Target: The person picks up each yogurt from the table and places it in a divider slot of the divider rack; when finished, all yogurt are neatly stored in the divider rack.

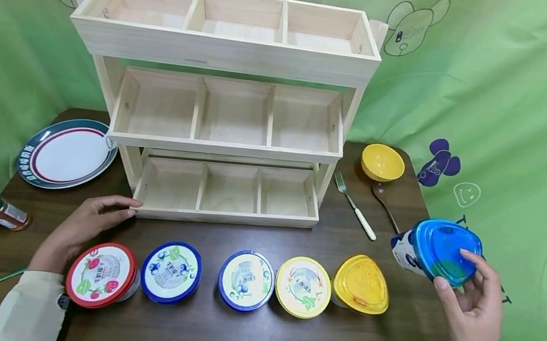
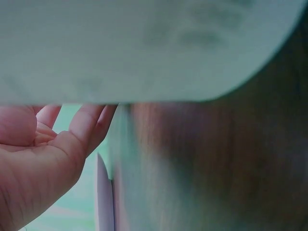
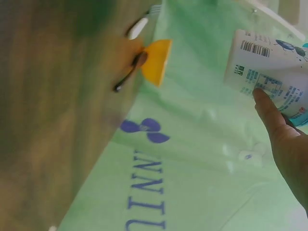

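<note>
Right hand (image 1: 473, 306) grips blue-lidded cup (image 1: 436, 250) aloft; left hand (image 1: 85, 223) rests flat, relaxed.

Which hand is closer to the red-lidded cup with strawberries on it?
Left. The left hand rests on the table just behind the red-lidded cup, fingertips at the rack. The right hand is far across, holding a blue-lidded cup.

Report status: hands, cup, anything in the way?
Right hand grips blue-lidded cup, lifted off table's right edge. Left hand open, fingertips touching wooden rack. Five cups lined up on table; rack compartments unobstructed.
</note>
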Demonstrator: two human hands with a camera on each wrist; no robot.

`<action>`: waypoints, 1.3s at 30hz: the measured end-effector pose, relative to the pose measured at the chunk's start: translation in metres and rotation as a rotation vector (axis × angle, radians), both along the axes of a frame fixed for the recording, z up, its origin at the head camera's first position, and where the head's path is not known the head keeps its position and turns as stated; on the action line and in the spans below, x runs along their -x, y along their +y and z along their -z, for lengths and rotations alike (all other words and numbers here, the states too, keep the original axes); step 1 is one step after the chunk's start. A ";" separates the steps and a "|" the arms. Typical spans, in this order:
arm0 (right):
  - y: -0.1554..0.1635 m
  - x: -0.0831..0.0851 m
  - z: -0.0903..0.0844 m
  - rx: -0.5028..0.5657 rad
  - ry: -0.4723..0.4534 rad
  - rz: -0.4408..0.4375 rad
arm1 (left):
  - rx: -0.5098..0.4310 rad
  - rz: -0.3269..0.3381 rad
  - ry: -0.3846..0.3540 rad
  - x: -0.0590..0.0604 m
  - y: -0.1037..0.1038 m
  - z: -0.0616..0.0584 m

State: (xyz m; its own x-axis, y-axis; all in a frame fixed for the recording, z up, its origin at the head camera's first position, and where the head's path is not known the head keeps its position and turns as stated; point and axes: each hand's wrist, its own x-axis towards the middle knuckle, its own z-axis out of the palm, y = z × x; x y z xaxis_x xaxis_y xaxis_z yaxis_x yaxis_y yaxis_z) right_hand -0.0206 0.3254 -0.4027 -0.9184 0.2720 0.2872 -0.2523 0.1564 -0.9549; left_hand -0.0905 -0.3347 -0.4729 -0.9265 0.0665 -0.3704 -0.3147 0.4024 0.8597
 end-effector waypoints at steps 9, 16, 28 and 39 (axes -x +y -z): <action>-0.009 0.012 -0.016 0.017 0.180 -0.136 | 0.008 0.005 0.002 0.000 0.000 -0.001; -0.019 0.023 -0.033 -0.030 0.171 -0.168 | 0.024 0.024 0.006 -0.001 -0.002 -0.003; -0.043 0.042 -0.056 -0.085 0.243 -0.234 | 0.023 0.029 0.015 -0.001 -0.001 -0.002; -0.065 0.057 -0.064 -0.041 0.334 -0.348 | 0.016 0.022 0.011 -0.003 0.000 -0.002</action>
State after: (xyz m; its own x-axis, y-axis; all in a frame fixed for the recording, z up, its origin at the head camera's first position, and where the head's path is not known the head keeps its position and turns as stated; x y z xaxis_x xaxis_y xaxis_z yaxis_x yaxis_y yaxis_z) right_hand -0.0775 0.2601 -0.3385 -0.8087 -0.0530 0.5859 -0.5881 0.0445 -0.8076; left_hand -0.0875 -0.3344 -0.4710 -0.9288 0.0812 -0.3617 -0.2966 0.4226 0.8564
